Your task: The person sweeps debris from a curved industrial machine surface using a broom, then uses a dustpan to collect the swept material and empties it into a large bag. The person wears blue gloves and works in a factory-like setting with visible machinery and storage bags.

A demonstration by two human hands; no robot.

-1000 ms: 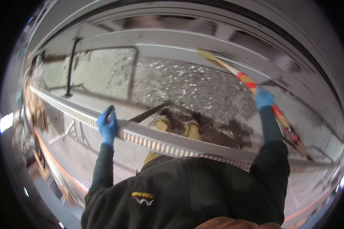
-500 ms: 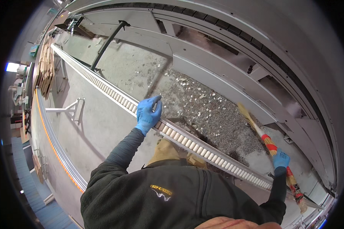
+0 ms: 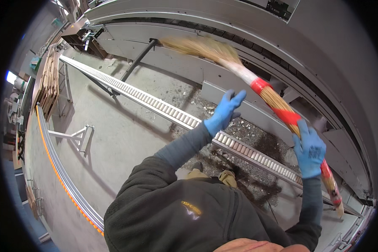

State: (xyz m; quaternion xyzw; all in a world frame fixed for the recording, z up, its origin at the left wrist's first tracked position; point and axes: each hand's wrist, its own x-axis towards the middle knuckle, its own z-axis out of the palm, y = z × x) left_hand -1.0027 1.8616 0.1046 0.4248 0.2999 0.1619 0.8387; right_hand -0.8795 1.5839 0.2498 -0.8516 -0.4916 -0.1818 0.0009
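Soft light greys the smooth concrete floor, white glare beyond its left edge; faint shadows trail; the red-banded straw broom blurs at its brush end; outer lines bend.

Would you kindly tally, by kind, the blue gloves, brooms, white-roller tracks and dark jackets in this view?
Blue gloves: 2, on the left hand and right hand
Broom: 1
White-roller track: 1
Dark jacket: 1
Total: 5
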